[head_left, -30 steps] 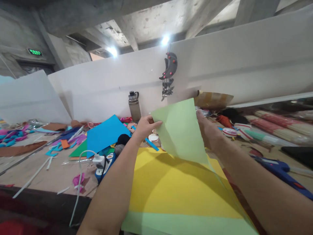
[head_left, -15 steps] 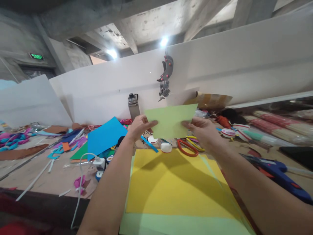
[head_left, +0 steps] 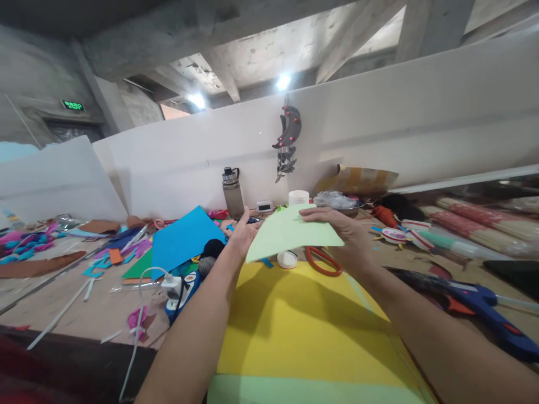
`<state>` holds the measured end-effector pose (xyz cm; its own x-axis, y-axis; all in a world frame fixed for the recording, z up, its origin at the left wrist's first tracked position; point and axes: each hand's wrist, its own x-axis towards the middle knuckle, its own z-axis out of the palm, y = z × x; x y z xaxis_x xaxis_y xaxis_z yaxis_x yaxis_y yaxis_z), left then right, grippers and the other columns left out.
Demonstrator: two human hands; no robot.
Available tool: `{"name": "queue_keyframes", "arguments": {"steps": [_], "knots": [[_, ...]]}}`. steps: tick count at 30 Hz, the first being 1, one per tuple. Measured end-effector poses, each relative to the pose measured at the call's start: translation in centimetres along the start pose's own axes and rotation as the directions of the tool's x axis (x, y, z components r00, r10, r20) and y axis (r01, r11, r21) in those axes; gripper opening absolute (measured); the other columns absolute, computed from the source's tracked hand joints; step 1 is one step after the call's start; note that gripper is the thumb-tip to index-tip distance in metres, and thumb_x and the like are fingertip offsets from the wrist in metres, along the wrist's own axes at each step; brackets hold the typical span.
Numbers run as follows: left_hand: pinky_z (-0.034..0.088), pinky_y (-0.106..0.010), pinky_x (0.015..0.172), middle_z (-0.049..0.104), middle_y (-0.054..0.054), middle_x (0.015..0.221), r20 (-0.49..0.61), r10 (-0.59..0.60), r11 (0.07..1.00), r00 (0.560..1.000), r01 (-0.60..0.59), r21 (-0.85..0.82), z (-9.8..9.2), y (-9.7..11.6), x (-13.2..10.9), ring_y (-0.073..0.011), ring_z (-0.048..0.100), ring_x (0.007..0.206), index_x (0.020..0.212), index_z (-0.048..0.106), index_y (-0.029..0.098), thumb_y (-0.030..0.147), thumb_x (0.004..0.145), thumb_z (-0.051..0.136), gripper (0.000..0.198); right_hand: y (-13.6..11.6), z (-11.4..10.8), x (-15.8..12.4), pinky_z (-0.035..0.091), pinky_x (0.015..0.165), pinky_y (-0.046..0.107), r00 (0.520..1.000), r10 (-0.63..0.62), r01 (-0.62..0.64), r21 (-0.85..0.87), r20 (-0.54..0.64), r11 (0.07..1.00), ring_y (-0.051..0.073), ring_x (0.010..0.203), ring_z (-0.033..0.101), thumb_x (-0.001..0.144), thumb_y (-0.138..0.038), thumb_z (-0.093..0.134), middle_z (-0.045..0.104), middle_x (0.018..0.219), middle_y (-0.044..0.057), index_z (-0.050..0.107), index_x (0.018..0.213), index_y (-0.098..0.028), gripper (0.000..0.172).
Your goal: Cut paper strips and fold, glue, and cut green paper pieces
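Above the yellow sheet, your right hand grips 1 green sheet, raised, not laid flat. Whether your left hand grips its edge, I cannot tell.

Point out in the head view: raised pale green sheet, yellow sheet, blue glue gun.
Raised pale green sheet (head_left: 288, 233): head view, middle of its upper face.
Yellow sheet (head_left: 305, 328): head view, middle of its visible surface.
Blue glue gun (head_left: 488, 312): head view, upper handle.

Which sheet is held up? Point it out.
The small pale green sheet, gripped by the right hand. The yellow sheet lies below over a larger pale green sheet; the blue sheet rests off to the left.
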<state>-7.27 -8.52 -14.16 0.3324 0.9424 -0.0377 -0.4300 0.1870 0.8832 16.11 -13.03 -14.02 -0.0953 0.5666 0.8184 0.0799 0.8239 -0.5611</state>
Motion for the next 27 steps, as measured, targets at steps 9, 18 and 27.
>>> {"name": "queue_keyframes", "arguments": {"steps": [9, 18, 27], "knots": [[0.056, -0.034, 0.085, 0.075, -0.009, 0.084, -0.157, 0.153, 0.987, 0.976, -0.159, -0.028, 0.6, -0.9, -0.3, -0.0210, 0.072, 0.080, 0.099, 0.065, 0.012, 0.009, 0.078, 0.059, 0.022, 1.6, 0.4, -0.2, 0.048, 0.093, 0.044, 0.975, -0.125, 0.154, -0.153, 0.184, 0.976, 0.025, 0.101, 0.063, 0.083, -0.025, 0.064, 0.073, 0.100, 0.006, 0.075, 0.093, -0.030, 0.016], [0.056, -0.040, 0.085, 0.075, -0.012, 0.090, -0.078, 0.026, 0.997, 0.997, -0.032, -0.073, 0.3, -0.6, -0.8, -0.0258, 0.072, 0.084, 0.112, 0.064, 0.012, 0.019, 0.080, 0.062, 0.033, 1.5, 0.4, -0.2, 0.047, 0.096, 0.048, 0.928, -0.230, 0.292, -0.188, 0.293, 0.938, 0.026, 0.110, 0.059, 0.083, -0.026, 0.065, 0.072, 0.107, 0.007, 0.074, 0.099, -0.029, 0.019], [0.053, -0.042, 0.088, 0.074, -0.014, 0.099, 0.028, 0.015, 0.992, 0.999, -0.012, -0.123, -0.9, -1.9, -1.1, -0.0289, 0.070, 0.090, 0.119, 0.061, 0.010, 0.030, 0.080, 0.060, 0.044, 1.2, 1.3, -1.3, 0.049, 0.095, 0.042, 0.849, -0.289, 0.392, -0.161, 0.443, 0.906, 0.023, 0.113, 0.058, 0.084, -0.020, 0.063, 0.070, 0.114, 0.007, 0.072, 0.109, -0.028, 0.028]]}}
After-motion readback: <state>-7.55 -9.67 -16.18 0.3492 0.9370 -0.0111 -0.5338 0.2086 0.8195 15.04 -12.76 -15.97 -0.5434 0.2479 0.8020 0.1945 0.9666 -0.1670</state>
